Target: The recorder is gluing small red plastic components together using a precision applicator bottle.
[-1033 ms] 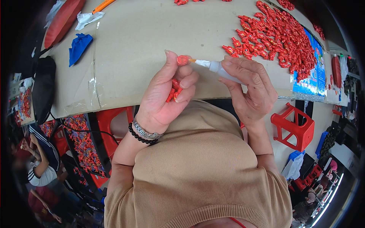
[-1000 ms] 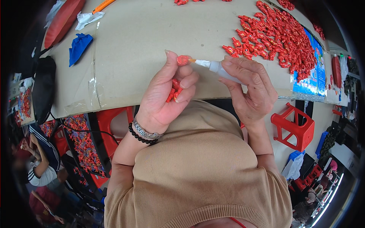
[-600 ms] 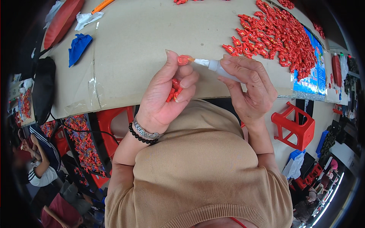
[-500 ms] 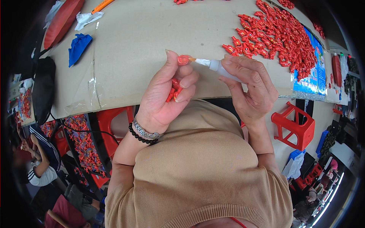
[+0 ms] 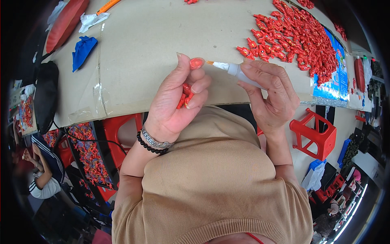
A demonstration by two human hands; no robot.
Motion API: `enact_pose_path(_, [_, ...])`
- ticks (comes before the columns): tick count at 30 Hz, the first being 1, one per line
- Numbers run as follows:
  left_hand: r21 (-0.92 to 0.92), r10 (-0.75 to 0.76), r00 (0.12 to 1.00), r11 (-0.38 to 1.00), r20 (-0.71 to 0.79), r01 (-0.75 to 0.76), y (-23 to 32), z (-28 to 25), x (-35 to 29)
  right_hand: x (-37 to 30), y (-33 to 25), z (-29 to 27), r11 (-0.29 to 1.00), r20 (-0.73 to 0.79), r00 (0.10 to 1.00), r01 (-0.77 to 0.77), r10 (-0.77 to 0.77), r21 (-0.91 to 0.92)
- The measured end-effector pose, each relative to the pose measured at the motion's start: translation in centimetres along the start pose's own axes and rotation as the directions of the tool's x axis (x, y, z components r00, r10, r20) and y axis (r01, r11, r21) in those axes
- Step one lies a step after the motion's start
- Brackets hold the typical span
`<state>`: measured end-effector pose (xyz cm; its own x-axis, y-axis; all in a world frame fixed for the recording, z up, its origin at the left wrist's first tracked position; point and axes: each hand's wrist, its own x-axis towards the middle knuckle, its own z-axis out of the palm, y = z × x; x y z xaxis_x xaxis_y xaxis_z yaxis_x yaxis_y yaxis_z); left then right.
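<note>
A small round red plastic piece (image 5: 197, 63) is pinched between the thumb and forefinger of my left hand (image 5: 172, 93). Several more red pieces (image 5: 185, 95) sit under its curled fingers, against the palm. My right hand (image 5: 272, 89) grips a small translucent squeeze bottle (image 5: 239, 73), which has a white-wrapped neck and a narrow orange-brown tip. That tip points left at the pinched piece, with a small gap between them. Both hands are above the near part of the table, and the bottle's base is hidden in my right hand.
A big heap of red figure-like pieces (image 5: 292, 40) covers the table's right side, partly over a blue printed sheet (image 5: 341, 73). At left lie a blue cloth (image 5: 84, 53), white tissue (image 5: 93, 21) and an orange cutter (image 5: 107, 6). A red stool (image 5: 315, 134) stands at right.
My right hand has drawn the bottle slightly to the right, so its tip has come away from the red piece. My left hand has hardly moved.
</note>
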<state>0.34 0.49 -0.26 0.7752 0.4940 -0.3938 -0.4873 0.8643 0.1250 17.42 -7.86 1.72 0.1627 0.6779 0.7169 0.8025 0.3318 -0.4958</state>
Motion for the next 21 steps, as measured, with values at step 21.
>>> enact_pose_path(21, [0.334, 0.240, 0.970, 0.912, 0.032, -0.237, -0.5, 0.4, -0.3, 0.1, -0.4, -0.4, 0.999, -0.006, 0.999, -0.035, 0.036, 0.014])
